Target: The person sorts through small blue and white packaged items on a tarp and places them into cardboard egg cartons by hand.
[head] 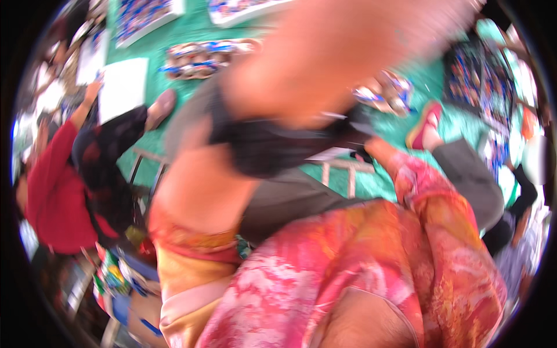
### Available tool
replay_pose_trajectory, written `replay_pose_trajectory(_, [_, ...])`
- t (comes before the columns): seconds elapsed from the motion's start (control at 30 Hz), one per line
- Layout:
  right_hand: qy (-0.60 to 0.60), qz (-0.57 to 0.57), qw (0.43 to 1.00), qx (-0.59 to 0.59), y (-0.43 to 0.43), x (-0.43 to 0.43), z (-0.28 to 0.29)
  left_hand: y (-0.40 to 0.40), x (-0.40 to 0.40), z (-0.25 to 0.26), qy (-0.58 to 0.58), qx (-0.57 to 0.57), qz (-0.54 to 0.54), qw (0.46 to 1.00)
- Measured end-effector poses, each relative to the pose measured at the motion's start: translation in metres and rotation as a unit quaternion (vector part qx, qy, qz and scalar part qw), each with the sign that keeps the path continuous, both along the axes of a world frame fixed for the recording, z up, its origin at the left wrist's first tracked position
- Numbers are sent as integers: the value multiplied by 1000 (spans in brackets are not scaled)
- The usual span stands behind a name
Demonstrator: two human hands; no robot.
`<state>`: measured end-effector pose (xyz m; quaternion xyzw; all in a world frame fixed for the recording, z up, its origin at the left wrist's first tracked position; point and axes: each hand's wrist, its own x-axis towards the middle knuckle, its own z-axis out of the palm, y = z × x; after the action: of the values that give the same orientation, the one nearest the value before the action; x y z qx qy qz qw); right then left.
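Note:
A large bare limb, smeared by motion, crosses the upper middle; it seems to be my left arm and hand [322,65]. Its fingers cannot be made out. Below it, a blurred black thing [278,150] lies across the bare skin above my orange-and-yellow sleeve [196,252]. From the right, my other arm in a pink-and-orange patterned sleeve [439,195] reaches inward. The wrist of my right hand [380,152] ends beside the black thing, and the fingers there are hidden or blurred. Patterned cloth [296,269] covers my lap above grey fabric [291,204].
A green ground sheet [417,78] bears trays [150,30], a carton [200,58] and a black crate [478,82] with small coloured items. Stools [348,167] stand near my legs. A person in red [58,191] sits left by a white board [124,87]. A red shoe [426,128] is right.

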<state>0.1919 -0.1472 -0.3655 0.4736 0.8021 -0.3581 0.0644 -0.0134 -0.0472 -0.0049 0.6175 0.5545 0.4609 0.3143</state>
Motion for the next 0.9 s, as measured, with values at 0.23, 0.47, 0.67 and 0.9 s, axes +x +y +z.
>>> replay_pose_trajectory(0.23, [3, -35, 996, -78, 14, -11, -14, 38, 68, -1, 15, 37, 39, 998])
replay_pose_trajectory(0.47, [24, -98, 987, -124, 16, -30, 12, 37, 61, 11, -34, 40, 16, 998])
replay_pose_trajectory(0.67, [65, -159, 967, -186, -2, -30, 26, -44, -25, 39, 38, 231, 0, 972])
replay_pose_trajectory(0.9, [40, -105, 981, -161, -14, -10, 33, -251, -205, -133, -84, -261, 321, 906])
